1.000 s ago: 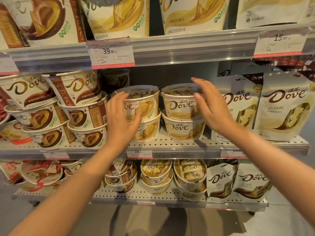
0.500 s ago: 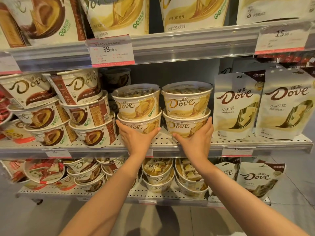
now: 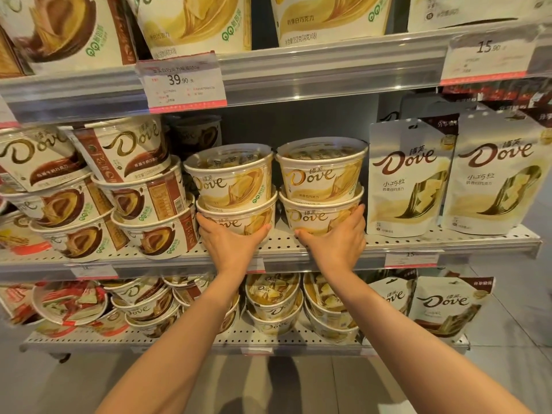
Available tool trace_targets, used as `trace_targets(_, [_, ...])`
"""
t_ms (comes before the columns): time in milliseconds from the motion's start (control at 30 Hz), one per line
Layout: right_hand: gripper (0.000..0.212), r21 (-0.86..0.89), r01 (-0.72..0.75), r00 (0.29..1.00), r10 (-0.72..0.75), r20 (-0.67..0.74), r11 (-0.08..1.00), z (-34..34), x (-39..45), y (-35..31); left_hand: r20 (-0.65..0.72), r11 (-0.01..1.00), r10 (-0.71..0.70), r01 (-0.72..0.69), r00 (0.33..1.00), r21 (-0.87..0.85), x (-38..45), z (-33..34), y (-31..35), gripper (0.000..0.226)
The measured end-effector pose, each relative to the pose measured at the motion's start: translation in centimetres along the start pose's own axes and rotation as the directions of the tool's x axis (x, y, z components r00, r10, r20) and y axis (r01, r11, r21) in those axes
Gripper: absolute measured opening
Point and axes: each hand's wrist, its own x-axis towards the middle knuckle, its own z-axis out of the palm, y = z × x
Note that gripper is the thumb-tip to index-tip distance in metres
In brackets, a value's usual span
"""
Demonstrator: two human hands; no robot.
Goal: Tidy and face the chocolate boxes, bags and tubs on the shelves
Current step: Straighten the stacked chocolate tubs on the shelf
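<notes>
Since half a second ago our hands have barely shifted: both stay cupped on the bottom tubs, and the camera has drawn nearer.

Nearest, at lower centre of the frame, our forearms rise toward the middle shelf (image 3: 283,243). Our left hand (image 3: 231,243) wraps its fingers round the front of the lower left white-chocolate tub (image 3: 239,219); our right hand (image 3: 334,237) grips the lower right white-chocolate tub (image 3: 316,218), thumb up its right side. Each tub carries a second: the upper left tub (image 3: 230,180) and the upper right tub (image 3: 321,171). Both stacks sit directly beyond our fingers at centre frame, their axes upright, so the coming move is probably a straight pull toward the shelf lip, each hand equally near its own stack.

Left of centre, the brown milk-chocolate tubs (image 3: 143,204) nearly touch the left stack; right of centre, the white Dove bags (image 3: 409,180) stand just beside the right stack. Any sideways drift would nudge them.
</notes>
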Motion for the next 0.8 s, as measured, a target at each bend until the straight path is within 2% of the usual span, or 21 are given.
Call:
trace_targets(333, [0.129, -0.009, 0.030, 0.992, -0.031, -0.121, 1.000, 0.3, -0.9, 0.2, 0.001, 1.000, 0.008, -0.008, 1.000, 0.027, -0.3, -0.1, 0.1, 0.143])
trace_targets(500, [0.130, 0.007, 0.041, 0.996, -0.041, -0.076, 0.999, 0.2, -1.1, 0.4, 0.027, 1.000, 0.006, -0.007, 1.000, 0.019, -0.5, -0.3, 0.4, 0.143])
trace_targets(600, [0.128, 0.099, 0.105, 0.994, -0.101, -0.049, 0.990, -1.0, -1.2, 0.8, 0.015, 0.999, 0.046, -0.046, 0.999, -0.022, -0.9, -0.8, 0.1, 0.140])
trace_targets(700, [0.118, 0.181, 0.242, 0.968, -0.224, -0.115, 0.953, -2.9, -1.3, 0.0, -0.050, 0.984, 0.147, -0.151, 0.988, -0.094, -1.4, -1.5, 0.4, 0.131])
trace_targets(800, [0.117, 0.177, 0.296, 0.947, -0.266, -0.179, 0.939, -3.5, -0.2, -2.3, -0.107, 0.982, 0.065, -0.083, 0.992, -0.172, -0.8, -1.7, 2.0, 0.130])
